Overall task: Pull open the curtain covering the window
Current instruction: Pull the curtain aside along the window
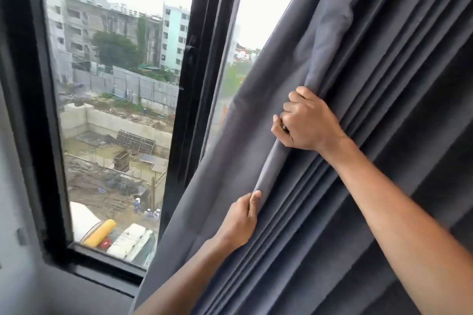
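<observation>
Both forearms reach up; my left hand pinches pleated grey fabric curtain, my right hand clenches fold above; black-framed window half uncovered.

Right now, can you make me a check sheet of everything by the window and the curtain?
Surface: grey sill under the window, bare where visible.
Job's things: grey curtain bunched in pleats to the right; left pane uncovered, right pane partly covered.
Clutter: nothing seen.
Grippers: right hand fisted around a curtain fold; left hand lower, pinching the same fold.
Cables: nothing seen.
Surroundings: black frame with a latch; outside, a building site with workers, trucks and apartment blocks.
</observation>
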`<move>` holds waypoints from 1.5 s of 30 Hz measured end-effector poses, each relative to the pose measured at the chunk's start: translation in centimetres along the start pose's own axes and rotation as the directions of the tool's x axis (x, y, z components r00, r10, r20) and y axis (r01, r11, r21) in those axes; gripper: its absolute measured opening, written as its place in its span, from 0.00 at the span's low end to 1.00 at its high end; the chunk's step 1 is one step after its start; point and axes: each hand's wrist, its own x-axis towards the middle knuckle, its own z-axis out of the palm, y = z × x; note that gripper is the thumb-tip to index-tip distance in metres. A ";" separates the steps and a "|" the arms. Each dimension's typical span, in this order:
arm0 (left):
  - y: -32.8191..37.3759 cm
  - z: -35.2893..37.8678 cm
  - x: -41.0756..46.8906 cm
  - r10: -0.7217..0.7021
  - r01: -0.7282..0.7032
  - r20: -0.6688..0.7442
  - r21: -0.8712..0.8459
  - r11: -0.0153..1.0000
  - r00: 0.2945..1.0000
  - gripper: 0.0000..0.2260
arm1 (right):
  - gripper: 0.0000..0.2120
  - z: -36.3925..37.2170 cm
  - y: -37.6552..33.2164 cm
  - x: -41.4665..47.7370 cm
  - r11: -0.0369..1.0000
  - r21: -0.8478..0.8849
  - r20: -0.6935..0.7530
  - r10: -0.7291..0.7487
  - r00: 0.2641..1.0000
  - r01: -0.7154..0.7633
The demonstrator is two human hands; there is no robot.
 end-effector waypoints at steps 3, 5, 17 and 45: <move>2.5 4.1 -0.8 0.041 -0.038 0.081 -0.038 0.999 0.996 0.20 | 0.23 -2.9 2.4 -4.9 0.998 -0.051 0.076 0.035 0.997 -0.031; 3.9 6.6 -1.3 0.081 -0.072 0.138 -0.072 0.995 0.987 0.20 | 0.24 -5.0 3.7 -8.0 0.995 -0.082 0.121 0.059 0.991 -0.050; 13.7 18.5 -3.5 0.154 -0.060 0.548 -0.186 0.981 0.822 0.22 | 0.23 -17.1 11.6 -21.3 0.954 -0.257 0.390 0.246 0.887 -0.152; 19.2 28.6 -0.1 0.114 -0.006 0.572 -0.188 0.982 0.812 0.20 | 0.27 -18.6 19.7 -31.0 0.774 -0.497 0.503 0.625 0.596 -0.392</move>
